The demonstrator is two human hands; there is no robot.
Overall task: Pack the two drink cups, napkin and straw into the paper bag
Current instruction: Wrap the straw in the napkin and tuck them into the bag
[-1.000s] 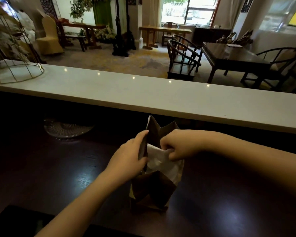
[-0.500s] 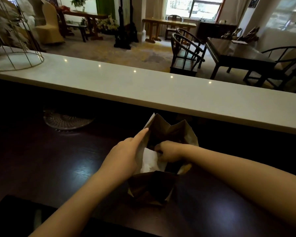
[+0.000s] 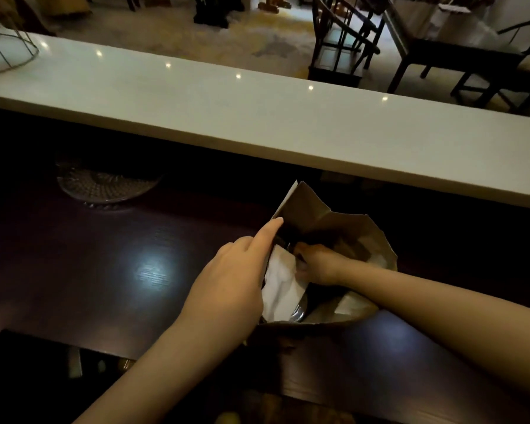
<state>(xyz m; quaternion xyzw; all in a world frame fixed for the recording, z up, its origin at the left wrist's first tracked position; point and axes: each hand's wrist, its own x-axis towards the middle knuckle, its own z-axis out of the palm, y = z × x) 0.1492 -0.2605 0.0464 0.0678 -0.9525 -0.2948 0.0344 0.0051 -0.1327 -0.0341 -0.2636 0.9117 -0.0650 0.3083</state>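
Note:
A brown paper bag (image 3: 325,218) stands open on the dark counter, below the white ledge. My left hand (image 3: 233,283) grips its left rim, forefinger stretched along the edge. My right hand (image 3: 315,264) is down inside the bag's mouth, fingers closed on the white napkin (image 3: 280,286), which lies against the bag's left inner wall. The shiny rim of a drink cup's lid (image 3: 299,312) shows under the napkin. A second cup and the straw are hidden from me.
A raised white ledge (image 3: 257,117) runs across just behind the bag. A clear patterned glass plate (image 3: 104,185) sits on the dark counter (image 3: 120,270) to the far left. A wire frame (image 3: 10,50) stands on the ledge's left end. Chairs and tables lie beyond.
My right hand has pushed the napkin from above the bag's mouth down inside it. The bag's mouth has spread wider. My view has tilted down.

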